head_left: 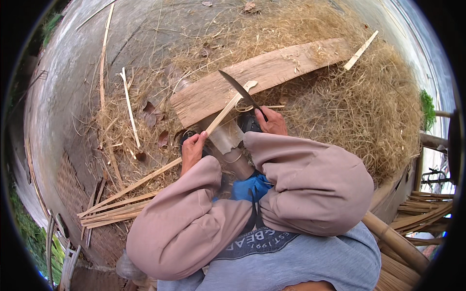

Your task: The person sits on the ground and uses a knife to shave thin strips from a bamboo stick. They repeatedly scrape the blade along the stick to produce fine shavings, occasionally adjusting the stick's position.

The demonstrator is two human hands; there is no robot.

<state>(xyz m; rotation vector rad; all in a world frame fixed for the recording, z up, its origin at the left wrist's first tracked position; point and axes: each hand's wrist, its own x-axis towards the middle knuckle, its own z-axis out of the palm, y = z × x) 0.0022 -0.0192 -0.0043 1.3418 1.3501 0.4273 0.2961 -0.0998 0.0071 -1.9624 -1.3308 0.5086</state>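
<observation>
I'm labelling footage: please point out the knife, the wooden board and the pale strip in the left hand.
Knife [236, 86]: head view, on the dark blade.
Wooden board [274, 68]: head view, on its broad face.
Pale strip [222, 116]: head view, on its length beyond the left hand [193, 146].

Floor [160, 36] looks like grey concrete, kinda stained, with a dark line cutting across it left of the big pile of straw-coloured shavings [349, 114]. Loose curls spill out that way too, with some dry brown leaves [153, 112] mixed in. Farther left of the pile there's a brown woven mat [73, 182], and green plants [36, 237] way past that. Right of the pile: a pale surface [437, 58] (wall or ground, honestly can't tell) and a little green bush [427, 109]. On the near side of the pile you've got a thick bamboo pole [395, 240]. Light's soft, even daylight.
</observation>
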